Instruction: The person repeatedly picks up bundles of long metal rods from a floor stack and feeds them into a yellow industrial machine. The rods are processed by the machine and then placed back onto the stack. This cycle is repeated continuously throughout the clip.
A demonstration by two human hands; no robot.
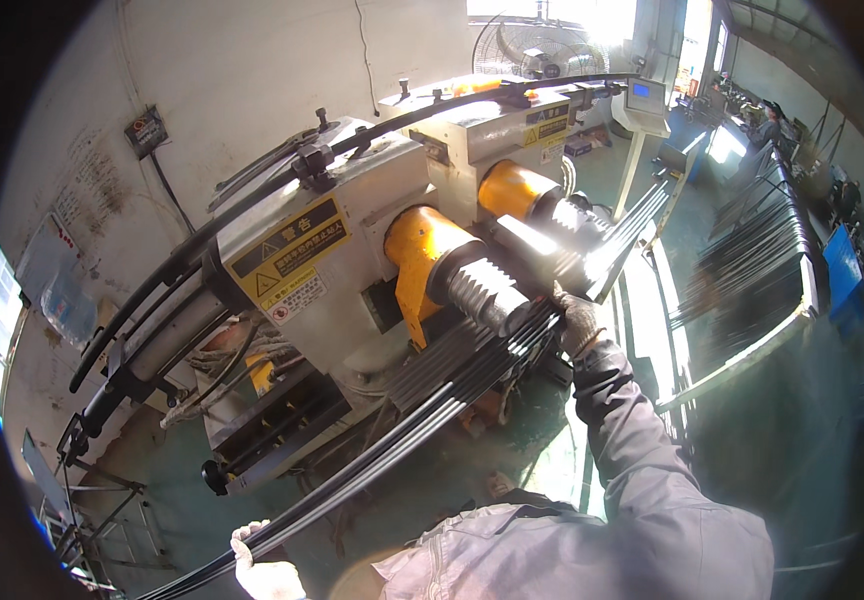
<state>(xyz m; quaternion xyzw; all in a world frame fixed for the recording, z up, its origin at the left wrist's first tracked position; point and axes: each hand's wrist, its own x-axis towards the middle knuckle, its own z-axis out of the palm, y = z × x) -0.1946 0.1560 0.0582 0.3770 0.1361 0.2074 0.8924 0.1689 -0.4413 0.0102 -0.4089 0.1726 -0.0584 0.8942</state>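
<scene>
A bundle of long black rods [422, 425] runs on a slant across the middle of the view, from about seven o'clock near the lower edge up to about two o'clock of centre, where it passes against the ribbed grey roller [487, 290] of a large grey machine [352, 250]. The left hand [264, 570], in a white glove, sits at the bottom edge near six-to-seven o'clock and its fingers are curled closed around the lower end of the bundle. The right hand [580, 322], in a grey work glove, is out at about three o'clock from the roller; its fingers are wrapped around the upper part of the same bundle, just beside the roller, and the grey sleeve [632, 440] runs back down toward five o'clock. Behind the roller sits a yellow housing [414, 250], and a second yellow housing [512, 188] with its own roller lies further up at about one o'clock. A yellow and black warning label [290, 248] is fixed to the machine's face at about ten o'clock from the roller. Curved black rods [252, 200] arch over the top of the machine from eight o'clock up to one o'clock. At three o'clock in the view, well apart from the hands, a rack of more black rods [752, 260] stands on the green floor [782, 440]. A fan [527, 45] shows at twelve o'clock by the bright opening.
</scene>
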